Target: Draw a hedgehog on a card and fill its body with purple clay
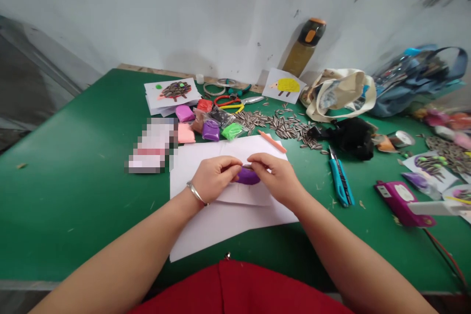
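A flattened purple clay piece (248, 176) lies on white paper (206, 228) in front of me. My left hand (215, 176), with a silver bangle at the wrist, is closed at the clay's left edge, thumb and fingertips pinched together. From the right, my right hand (274, 174) is closed too, its fingertips over the clay's upper edge. Between the fingertips a small greyish sliver shows above the clay; what it is and which hand grips it are too small to tell. An orange clay strip (272, 141) rests at the paper's top right.
Behind the paper are bagged clays (211, 130), pliers (233, 103) and sunflower seeds (285, 125). A teal cutter (341, 181) and a magenta device (399, 201) lie right. A bottle (301, 51), cloth bag (344, 91), hedgehog pictures (285, 86) and a blurred pinkish item (150, 149) stand around.
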The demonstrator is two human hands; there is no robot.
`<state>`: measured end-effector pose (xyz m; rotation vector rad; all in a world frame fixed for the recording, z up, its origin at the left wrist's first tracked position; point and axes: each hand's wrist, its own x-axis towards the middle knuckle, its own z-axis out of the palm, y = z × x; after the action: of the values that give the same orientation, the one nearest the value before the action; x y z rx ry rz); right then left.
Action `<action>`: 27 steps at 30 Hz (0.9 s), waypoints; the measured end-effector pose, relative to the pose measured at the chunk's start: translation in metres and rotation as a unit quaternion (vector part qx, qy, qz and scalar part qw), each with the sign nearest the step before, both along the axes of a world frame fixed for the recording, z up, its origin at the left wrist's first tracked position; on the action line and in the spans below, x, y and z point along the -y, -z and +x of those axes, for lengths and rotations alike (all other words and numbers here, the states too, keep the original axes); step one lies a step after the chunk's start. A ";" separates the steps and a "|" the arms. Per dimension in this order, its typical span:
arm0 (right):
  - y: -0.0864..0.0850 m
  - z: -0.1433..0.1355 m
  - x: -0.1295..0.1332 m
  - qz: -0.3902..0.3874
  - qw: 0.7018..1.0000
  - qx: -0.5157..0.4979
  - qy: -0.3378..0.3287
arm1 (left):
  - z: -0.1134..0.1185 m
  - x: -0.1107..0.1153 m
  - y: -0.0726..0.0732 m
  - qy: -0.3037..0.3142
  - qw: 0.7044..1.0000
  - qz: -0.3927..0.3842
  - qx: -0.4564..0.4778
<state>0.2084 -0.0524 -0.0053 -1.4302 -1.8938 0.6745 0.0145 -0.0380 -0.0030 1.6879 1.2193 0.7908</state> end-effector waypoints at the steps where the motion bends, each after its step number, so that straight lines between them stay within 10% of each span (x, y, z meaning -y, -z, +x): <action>1: 0.001 0.004 0.000 -0.006 1.000 -0.015 0.019 | 0.000 0.000 0.001 -0.001 1.000 0.017 -0.007; 11: -0.003 -0.003 0.003 0.062 0.998 -0.004 -0.027 | -0.001 0.000 -0.006 0.045 0.998 0.023 -0.033; 18: 0.001 0.042 0.034 0.124 0.962 0.231 -0.079 | -0.004 -0.007 0.003 0.028 0.998 0.039 -0.047; 27: 0.013 0.032 0.053 0.093 0.931 0.330 -0.125 | -0.002 -0.009 0.008 0.038 0.996 0.039 -0.072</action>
<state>0.2409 -0.1051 -0.0180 -1.4096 -2.6090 0.1002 0.0122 -0.0292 -0.0110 1.8715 1.2267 0.6883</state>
